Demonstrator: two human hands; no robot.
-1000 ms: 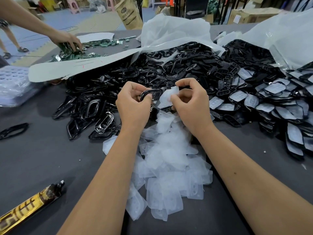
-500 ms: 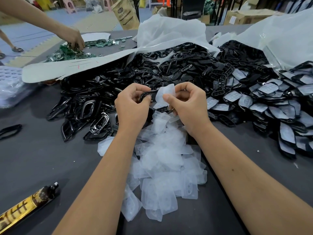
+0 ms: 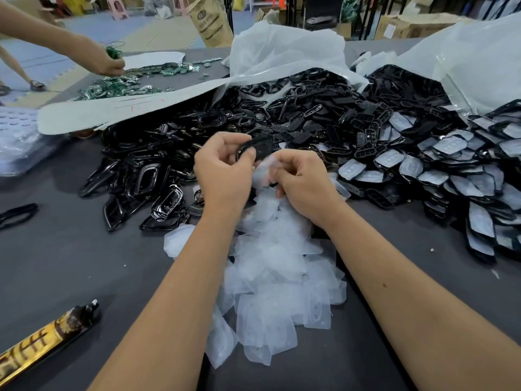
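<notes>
Bare grey table [image 3: 56, 263] lies open at left, up to the heap of black frames [image 3: 158, 165]. Above the clear-pad pile [image 3: 270, 266], the left hand [image 3: 222, 176] curls round a black shell [image 3: 260, 146] — just beside it, the right hand [image 3: 303, 182] pinches a clear pad [image 3: 265, 172].

A: How did my arms stand at that moment?
B: Both forearms were stretched forward, the wrists close together. My left hand [image 3: 222, 170] had curled fingers, and its thumb pinched a black frame [image 3: 258, 148].
A: And the right?
B: My right hand [image 3: 303, 179] was just beside it, fingers curled on a clear film [image 3: 263, 169].
</notes>
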